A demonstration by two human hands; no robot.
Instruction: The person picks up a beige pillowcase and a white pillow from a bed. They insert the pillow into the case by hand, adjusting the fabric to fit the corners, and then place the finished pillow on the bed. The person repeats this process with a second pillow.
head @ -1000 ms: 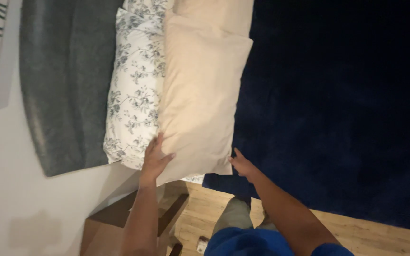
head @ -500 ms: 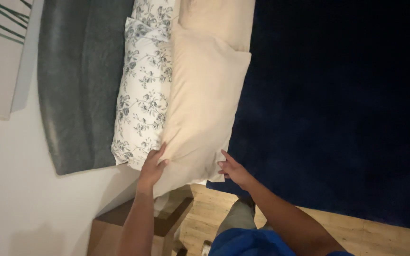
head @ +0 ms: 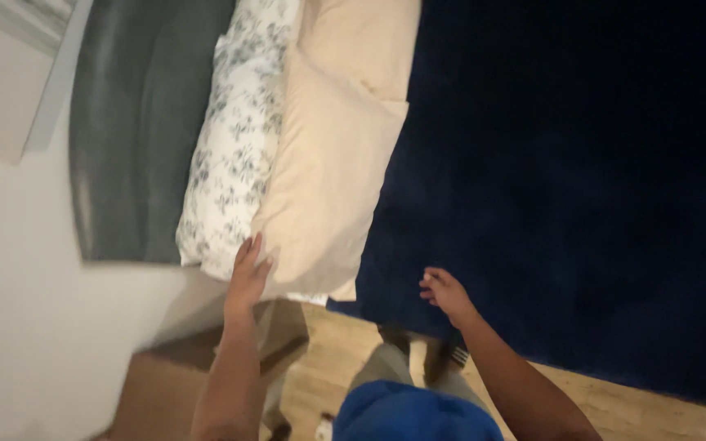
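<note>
Left hand [head: 248,273] touches beige pillow [head: 328,171] edge; right hand [head: 444,292] hovers free.

The right hand [head: 444,292] has let go of the beige pillow [head: 332,171] and now hovers apart over the dark blue blanket [head: 582,180]. The left hand [head: 248,276] has slid to the pillow's near corner.

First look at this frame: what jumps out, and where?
The beige pillow in the middle, lying on a floral pillow against a grey headboard. The left hand touches its near end, while the right hand hangs open over the dark blue blanket that fills the right side. A wooden nightstand sits at lower left.
</note>
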